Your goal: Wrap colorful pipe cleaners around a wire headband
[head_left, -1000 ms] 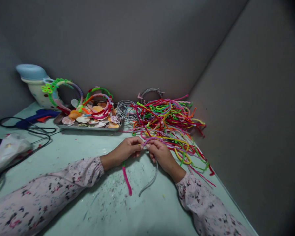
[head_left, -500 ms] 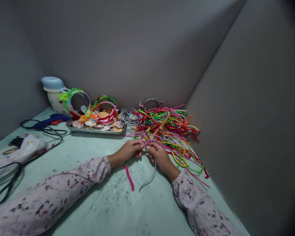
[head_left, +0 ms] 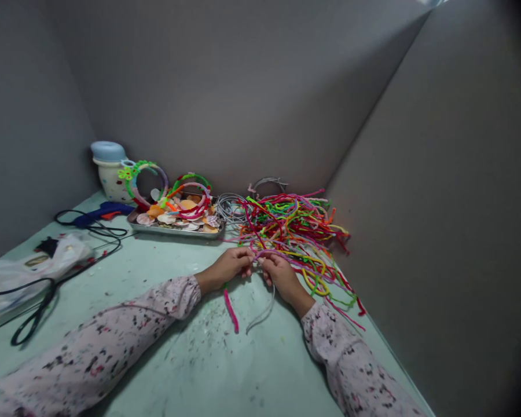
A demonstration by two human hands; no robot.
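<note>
My left hand (head_left: pixel 233 266) and my right hand (head_left: pixel 281 274) meet near the middle of the table, fingertips pinched close together. Between them runs a purple pipe cleaner (head_left: pixel 271 252), whose tail trails to the right from the right hand. Below the right hand a bare grey wire (head_left: pixel 263 319) curves down toward the tabletop. From under the left hand hangs a wrapped end in bright pink (head_left: pixel 230 311), with a bit of green above it. The fingers hide the spot where the purple pipe cleaner meets the wire.
A metal tray (head_left: pixel 178 231) holds seashells and several wrapped hoops. Beside it lie coiled wire (head_left: pixel 231 208) and a heap of colourful pipe cleaners (head_left: pixel 293 220). At left are a lidded jar (head_left: pixel 110 180), a blue glue gun (head_left: pixel 98 215), black cord (head_left: pixel 52 301) and a plastic bag (head_left: pixel 65 255).
The view has shifted slightly, so the left-hand objects appear further right. Both hands keep their pinch on the purple pipe cleaner, with little visible movement.
</note>
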